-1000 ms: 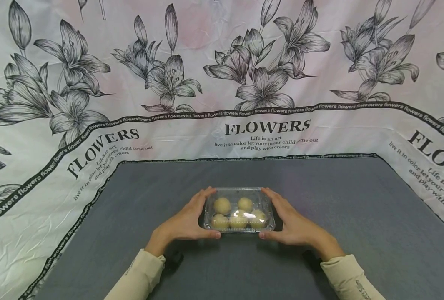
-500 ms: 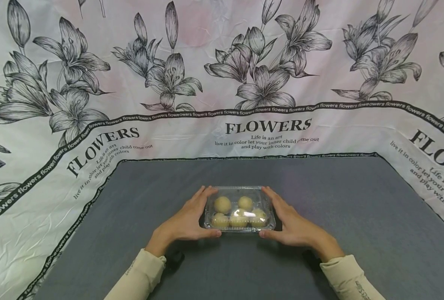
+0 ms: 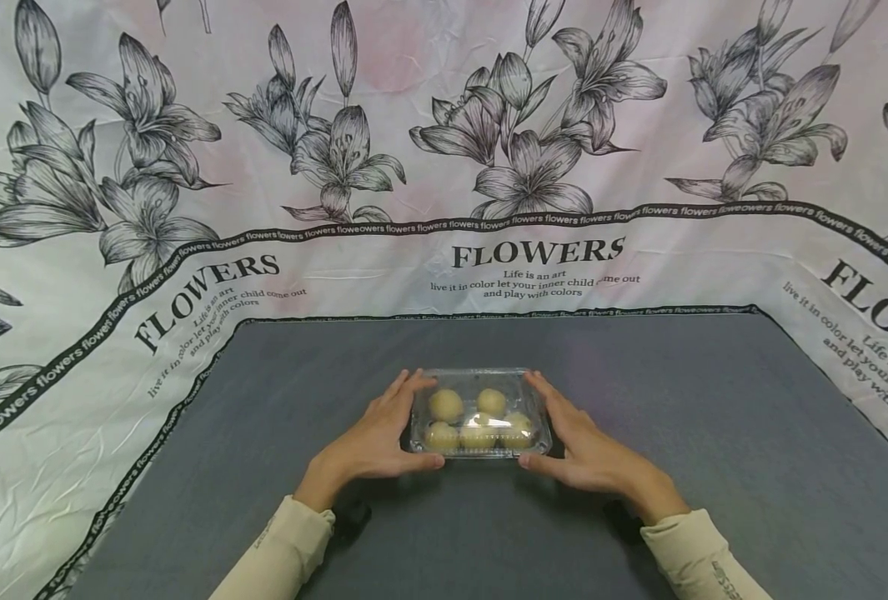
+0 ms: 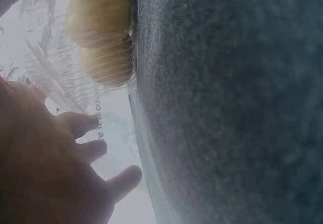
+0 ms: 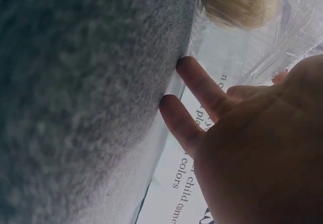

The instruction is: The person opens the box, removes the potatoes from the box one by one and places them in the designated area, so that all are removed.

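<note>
A clear plastic clamshell container (image 3: 481, 454) with its lid down is in the middle of the head view. Through its lid show several round pale-yellow balls (image 3: 445, 406). My left hand (image 3: 376, 437) grips the left end, thumb at the front corner and fingers along the side to the back. The right hand (image 3: 597, 446) mirrors it at the right end. In the left wrist view, two balls (image 4: 101, 14) show behind the ridged plastic, beside spread fingers (image 4: 126, 181). Another ball (image 5: 239, 4) appears in the right wrist view, where two fingertips (image 5: 186, 65) point toward the grey surface.
A dark grey tabletop (image 3: 278, 375) lies under the hands. Around its back and sides runs a white cloth (image 3: 368, 275) printed with black lilies and the word FLOWERS.
The container has shifted slightly away from me, up in the head view, with the fingers keeping their places at both ends. The head view itself has shifted a little.
</note>
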Available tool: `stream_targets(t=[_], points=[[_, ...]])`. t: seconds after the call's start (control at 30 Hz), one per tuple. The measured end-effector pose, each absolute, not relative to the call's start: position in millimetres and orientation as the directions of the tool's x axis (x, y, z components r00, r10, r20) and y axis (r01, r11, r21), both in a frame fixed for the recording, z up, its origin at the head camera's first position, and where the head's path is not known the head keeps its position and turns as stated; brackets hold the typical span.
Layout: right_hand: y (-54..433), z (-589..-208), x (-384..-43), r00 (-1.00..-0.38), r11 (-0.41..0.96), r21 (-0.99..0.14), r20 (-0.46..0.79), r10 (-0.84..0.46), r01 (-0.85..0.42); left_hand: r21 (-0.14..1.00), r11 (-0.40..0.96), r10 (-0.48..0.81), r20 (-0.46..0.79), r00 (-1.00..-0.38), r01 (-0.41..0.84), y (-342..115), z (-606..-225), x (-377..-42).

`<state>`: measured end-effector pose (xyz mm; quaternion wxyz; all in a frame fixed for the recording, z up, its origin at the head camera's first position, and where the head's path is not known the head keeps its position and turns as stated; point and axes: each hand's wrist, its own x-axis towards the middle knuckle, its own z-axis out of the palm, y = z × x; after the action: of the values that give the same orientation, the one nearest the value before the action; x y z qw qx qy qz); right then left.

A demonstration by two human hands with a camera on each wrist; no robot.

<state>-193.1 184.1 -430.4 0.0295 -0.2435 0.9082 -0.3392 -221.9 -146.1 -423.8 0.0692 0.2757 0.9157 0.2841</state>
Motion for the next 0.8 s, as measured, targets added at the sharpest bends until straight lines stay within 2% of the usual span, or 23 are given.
stream_targets(t=[0.5,0.8], points=[[182.9,-432.0,-194.6,-0.884,0.66,-0.613,0.15,-0.443,-0.435,0.533,0.694,0.534,0.068,-0.843,0.483,-143.3,-428.6,-225.9],[181.8,-431.2,-192.8,-0.885,0.657,-0.621,0.135,-0.446,-0.427,0.579,0.672,0.538,0.046,-0.842,0.462,-142.3,-427.2,-222.2]])
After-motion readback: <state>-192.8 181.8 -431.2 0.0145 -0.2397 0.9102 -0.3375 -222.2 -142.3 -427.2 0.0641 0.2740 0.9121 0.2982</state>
